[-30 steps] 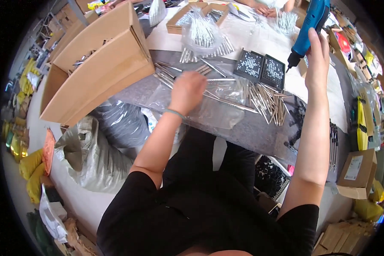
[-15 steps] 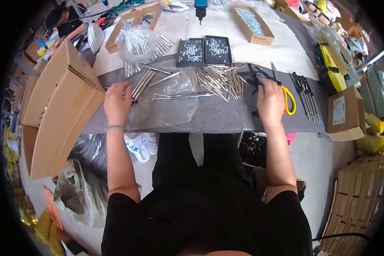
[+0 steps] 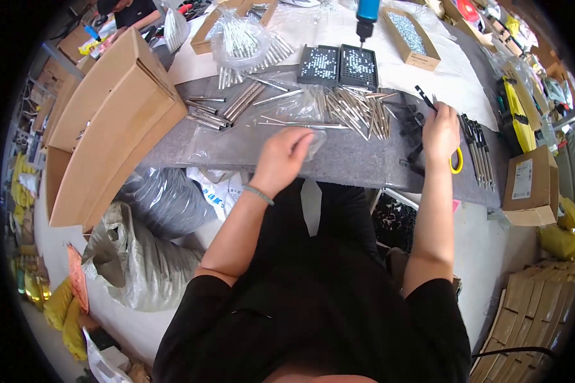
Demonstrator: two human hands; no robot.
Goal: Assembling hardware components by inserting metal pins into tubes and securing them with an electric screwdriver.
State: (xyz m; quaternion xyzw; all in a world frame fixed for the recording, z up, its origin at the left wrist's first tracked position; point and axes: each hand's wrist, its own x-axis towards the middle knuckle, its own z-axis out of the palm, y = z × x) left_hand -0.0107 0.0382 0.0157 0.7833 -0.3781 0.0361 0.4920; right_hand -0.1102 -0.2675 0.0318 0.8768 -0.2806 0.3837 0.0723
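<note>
My left hand (image 3: 282, 159) is over the front middle of the grey table, fingers curled together beside a clear plastic bag (image 3: 223, 147); whatever they hold is hidden. Thin metal rods (image 3: 300, 124) lie just beyond it. My right hand (image 3: 442, 135) pinches a slim black part (image 3: 424, 97) that sticks up past the fingertips. Under and beside this hand are scissors with a yellow handle (image 3: 456, 162). Several black parts (image 3: 413, 121) lie to its left, and a row of dark pen-like rods (image 3: 479, 150) to its right. Pointed brass-coloured rods (image 3: 361, 112) are heaped between the hands.
Silver tubes (image 3: 243, 102) lie at left near a large cardboard box (image 3: 108, 140). Two black trays (image 3: 319, 64) of small pieces stand at the back, under a hanging blue electric screwdriver (image 3: 367, 19). A carton of small silver pieces (image 3: 421, 59) stands far right. Another person (image 3: 134, 16) works far left.
My left hand has left the silver tubes and moved right, to the table's middle. My right hand has lifted a slim black part. The view has shifted, bringing the screwdriver lower in the picture.
</note>
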